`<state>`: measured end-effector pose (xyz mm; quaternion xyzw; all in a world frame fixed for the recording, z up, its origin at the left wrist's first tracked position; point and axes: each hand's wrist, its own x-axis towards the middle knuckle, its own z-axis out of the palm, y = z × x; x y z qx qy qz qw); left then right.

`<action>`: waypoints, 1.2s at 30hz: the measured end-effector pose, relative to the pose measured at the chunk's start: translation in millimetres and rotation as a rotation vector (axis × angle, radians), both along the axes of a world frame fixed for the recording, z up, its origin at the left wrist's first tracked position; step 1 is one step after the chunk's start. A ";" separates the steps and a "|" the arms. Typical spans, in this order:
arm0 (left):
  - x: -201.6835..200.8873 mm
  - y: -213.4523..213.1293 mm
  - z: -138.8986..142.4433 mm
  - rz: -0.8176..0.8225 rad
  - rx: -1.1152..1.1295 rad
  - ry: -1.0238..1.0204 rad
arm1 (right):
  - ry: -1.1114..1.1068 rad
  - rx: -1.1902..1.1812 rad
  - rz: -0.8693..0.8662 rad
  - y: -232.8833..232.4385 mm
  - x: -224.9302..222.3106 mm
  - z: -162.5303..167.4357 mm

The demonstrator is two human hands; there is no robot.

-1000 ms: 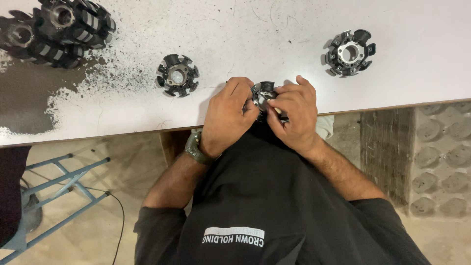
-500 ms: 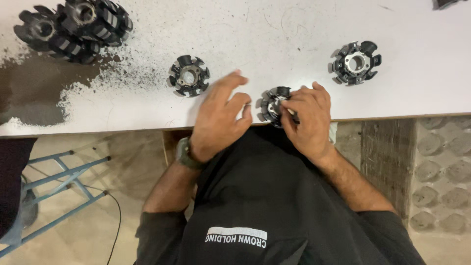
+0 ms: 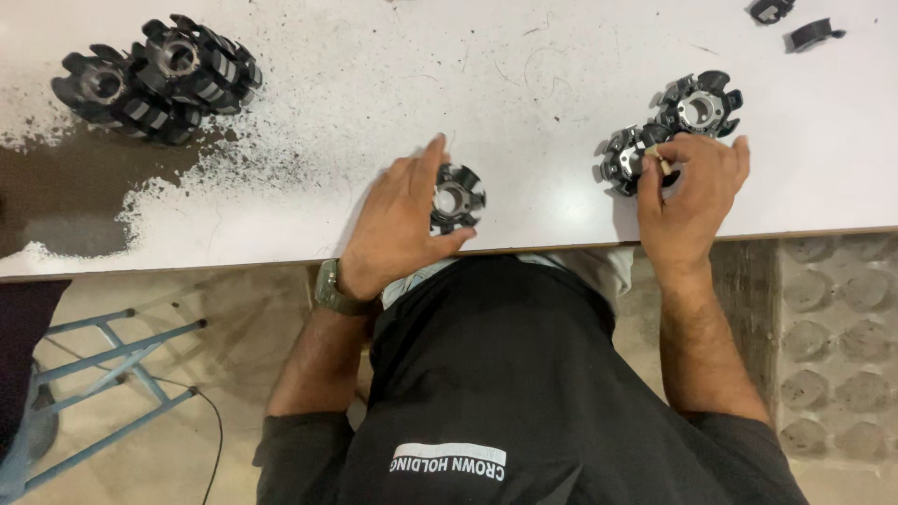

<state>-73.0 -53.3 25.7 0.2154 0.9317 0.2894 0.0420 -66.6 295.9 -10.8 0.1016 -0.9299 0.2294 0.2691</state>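
— What is taking up most of the view?

— The white counter (image 3: 524, 84) is stretching across the top, with a dark worn patch (image 3: 65, 201) and black speckling showing on its left part. A blue metal frame (image 3: 103, 374) is standing on the floor below it, at the left.

— And on the counter?

— A pile of black toothed rings (image 3: 154, 79) is sitting at the far left, well apart from both hands. At the right, a single black toothed ring with a silver hub (image 3: 700, 105) is lying just beside another one.

— What are the hands doing?

— The left hand (image 3: 398, 224), wearing a wristwatch (image 3: 329, 288), is lying near the counter's front edge with its fingers loosely curled around a toothed ring (image 3: 456, 196), thumb below it and fingers above; it is touching the ring, not clenching it. The right hand (image 3: 687, 201) is pinching the rim of a second toothed ring (image 3: 625, 161) resting on the counter, with a small pale piece (image 3: 662, 166) nipped between thumb and forefinger.

— Anything smaller?

— Two small black clips (image 3: 790, 23) are lying at the top right corner.
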 end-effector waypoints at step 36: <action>36.0 31.8 -16.4 0.212 0.290 0.213 | -0.110 -0.227 0.438 -120.7 29.2 -6.5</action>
